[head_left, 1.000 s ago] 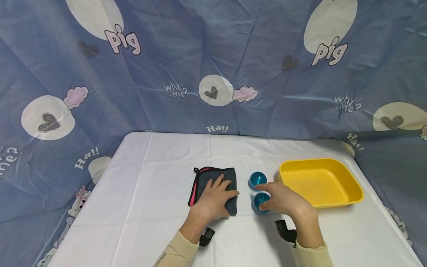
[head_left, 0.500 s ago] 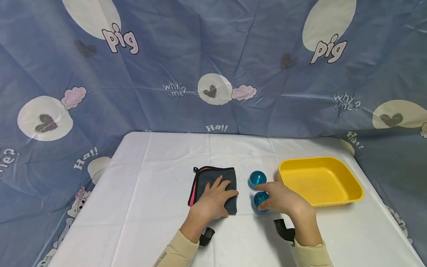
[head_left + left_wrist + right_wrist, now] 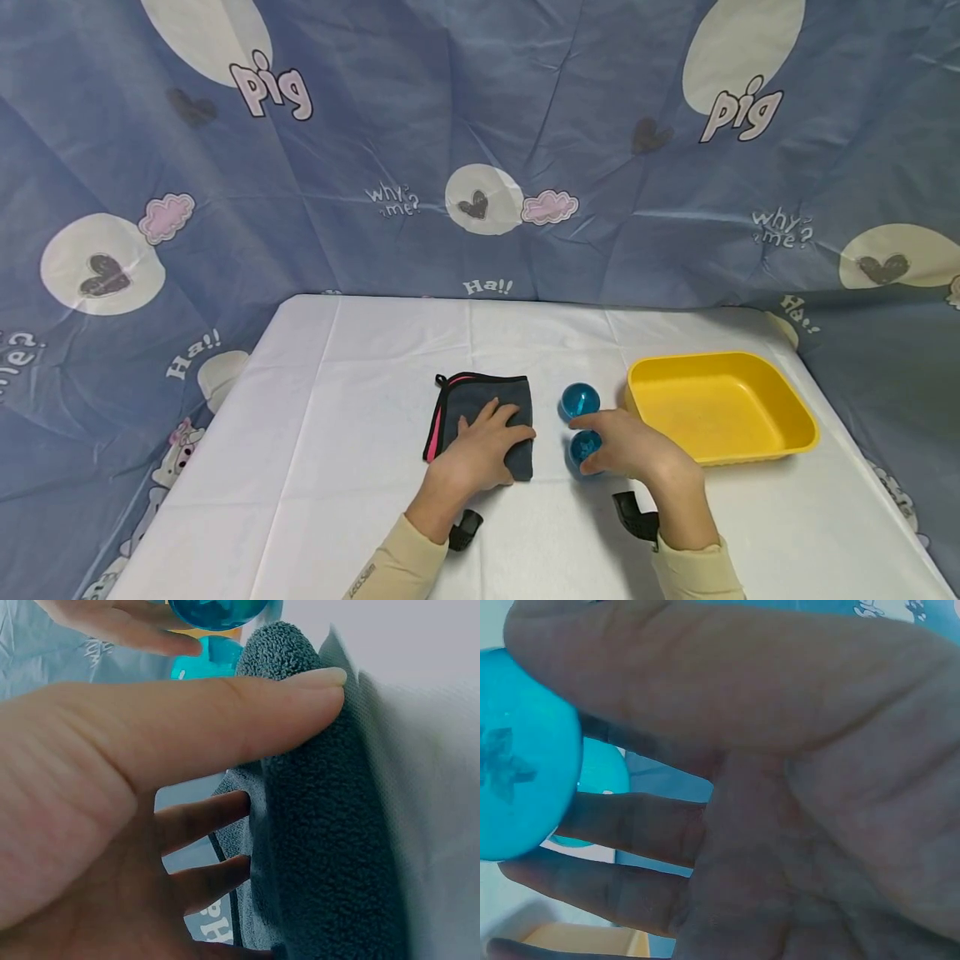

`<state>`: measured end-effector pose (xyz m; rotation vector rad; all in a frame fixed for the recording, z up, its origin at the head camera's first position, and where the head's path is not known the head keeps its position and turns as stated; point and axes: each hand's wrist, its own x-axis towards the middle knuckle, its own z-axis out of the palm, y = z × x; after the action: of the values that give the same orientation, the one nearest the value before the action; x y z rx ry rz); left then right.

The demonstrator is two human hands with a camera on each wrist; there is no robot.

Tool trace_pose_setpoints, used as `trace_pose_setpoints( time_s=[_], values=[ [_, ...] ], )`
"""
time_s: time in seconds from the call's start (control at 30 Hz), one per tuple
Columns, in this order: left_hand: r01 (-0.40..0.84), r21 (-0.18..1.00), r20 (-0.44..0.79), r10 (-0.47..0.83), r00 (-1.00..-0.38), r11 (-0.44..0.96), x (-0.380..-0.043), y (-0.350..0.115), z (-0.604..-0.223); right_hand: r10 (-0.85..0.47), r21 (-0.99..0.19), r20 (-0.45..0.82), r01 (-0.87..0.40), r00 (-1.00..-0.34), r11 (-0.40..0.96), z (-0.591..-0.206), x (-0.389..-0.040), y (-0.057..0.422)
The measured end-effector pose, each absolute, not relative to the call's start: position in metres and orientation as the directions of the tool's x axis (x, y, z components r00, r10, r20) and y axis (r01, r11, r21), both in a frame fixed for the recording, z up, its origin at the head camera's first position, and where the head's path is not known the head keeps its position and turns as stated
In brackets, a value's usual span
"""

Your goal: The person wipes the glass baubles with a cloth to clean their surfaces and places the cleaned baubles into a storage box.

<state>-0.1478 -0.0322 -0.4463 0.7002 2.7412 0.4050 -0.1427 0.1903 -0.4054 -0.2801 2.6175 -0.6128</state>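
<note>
A folded dark grey towel [image 3: 480,414] with black edging and a pink strip lies left of centre in the head view. My left hand [image 3: 480,450] rests on it, fingers spread. In the left wrist view the thumb lies along the thick fold of the towel [image 3: 322,825]. Two round translucent blue pieces sit to the right, a far blue piece [image 3: 580,401] and a near blue piece [image 3: 581,448]. My right hand [image 3: 633,446] holds the near one between thumb and fingers; a star-like mark shows on this blue piece [image 3: 517,765] in the right wrist view.
A yellow plastic basin [image 3: 720,408] stands just right of the blue pieces, behind the right hand. White cloth [image 3: 352,433] covers the table. A printed blue curtain [image 3: 375,150] hangs along the back and sides.
Both hands stay almost where they were. The head view shifts very slightly, and the right forearm moves a little to the left; the towel, blue pieces and basin keep their places.
</note>
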Motion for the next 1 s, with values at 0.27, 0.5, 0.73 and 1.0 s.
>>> trace_pose_setpoints(
  time_s=[0.27, 0.5, 0.73, 1.0],
  values=[
    [0.419, 0.344, -0.198, 0.501, -0.842, 0.840, -0.1488, -0.0326, -0.4466, -0.277, -0.437, -0.387, -0.089, -0.880, 0.895, -0.4088, -0.1452, 0.1886],
    [0.417, 0.349, -0.201, 0.502, -0.841, 0.839, -0.1485, -0.0332, -0.4454, -0.288, -0.437, -0.377, -0.105, -0.880, 0.894, -0.4126, -0.1472, 0.1877],
    [0.419, 0.361, -0.191, 0.506, -0.841, 0.833, -0.1486, -0.0337, -0.4456, -0.285, -0.417, -0.376, -0.114, -0.882, 0.902, -0.4109, -0.1478, 0.1860],
    [0.418, 0.378, -0.184, 0.509, -0.841, 0.826, -0.1498, -0.0342, -0.4447, -0.293, -0.404, -0.379, -0.129, -0.878, 0.906, -0.4153, -0.1500, 0.1857]
  ],
)
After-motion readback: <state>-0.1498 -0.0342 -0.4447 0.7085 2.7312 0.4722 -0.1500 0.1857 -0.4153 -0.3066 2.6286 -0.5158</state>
